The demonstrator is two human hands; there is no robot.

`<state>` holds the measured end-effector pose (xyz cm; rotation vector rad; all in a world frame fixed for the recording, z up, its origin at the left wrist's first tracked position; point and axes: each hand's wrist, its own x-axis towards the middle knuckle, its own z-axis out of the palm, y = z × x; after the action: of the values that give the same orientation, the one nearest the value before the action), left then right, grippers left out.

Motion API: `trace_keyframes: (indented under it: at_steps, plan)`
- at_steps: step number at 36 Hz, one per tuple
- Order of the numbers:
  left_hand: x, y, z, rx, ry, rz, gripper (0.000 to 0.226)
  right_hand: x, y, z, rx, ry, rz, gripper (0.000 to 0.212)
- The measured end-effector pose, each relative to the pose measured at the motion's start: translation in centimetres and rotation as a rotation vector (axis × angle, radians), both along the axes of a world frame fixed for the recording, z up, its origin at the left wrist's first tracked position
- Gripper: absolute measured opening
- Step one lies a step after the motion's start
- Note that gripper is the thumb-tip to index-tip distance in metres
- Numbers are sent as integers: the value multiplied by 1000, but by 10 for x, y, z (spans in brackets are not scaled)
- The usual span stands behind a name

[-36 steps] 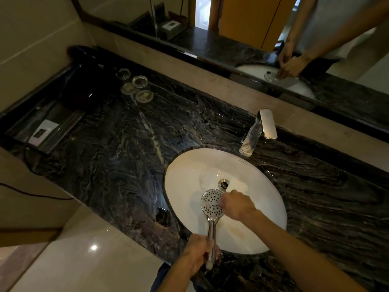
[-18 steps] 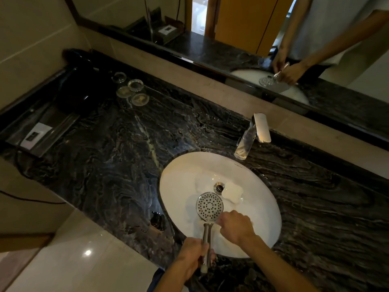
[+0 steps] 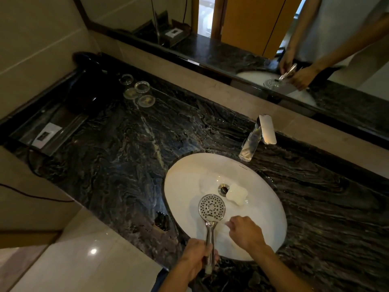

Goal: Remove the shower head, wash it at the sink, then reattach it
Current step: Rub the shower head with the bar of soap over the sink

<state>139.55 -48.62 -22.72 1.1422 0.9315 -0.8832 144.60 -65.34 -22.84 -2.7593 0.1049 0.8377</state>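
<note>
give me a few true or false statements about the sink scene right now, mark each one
1. The left hand grips the handle of the shower head. True.
2. The shower head lies flat on the dark counter. False: it is held over the white sink, holes facing up.
3. A white bar of soap lies in the sink beside the drain. True.
4. The right hand is on the tap. False: it is over the near side of the sink, just right of the shower head, apart from the tap.
5. Water is pouring from the tap. False: no stream shows.
</note>
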Motion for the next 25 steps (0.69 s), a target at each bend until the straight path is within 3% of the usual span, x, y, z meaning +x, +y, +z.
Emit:
trace_keyframes:
  at_steps: [8, 13, 18, 25]
  plan:
    - [-5, 4, -7, -23, -10, 20, 21, 46, 4, 16, -26, -155, -116, 33]
    - [-9, 7, -14, -56, -10, 33, 36, 22, 8, 9, -7, -80, -48, 28]
    - [-8, 5, -12, -67, -26, 20, 26, 11, 2, 8, -24, -19, 54, 27]
    - [-7, 3, -4, -50, -31, -5, 21, 51, -5, 19, -72, -102, -14, 23]
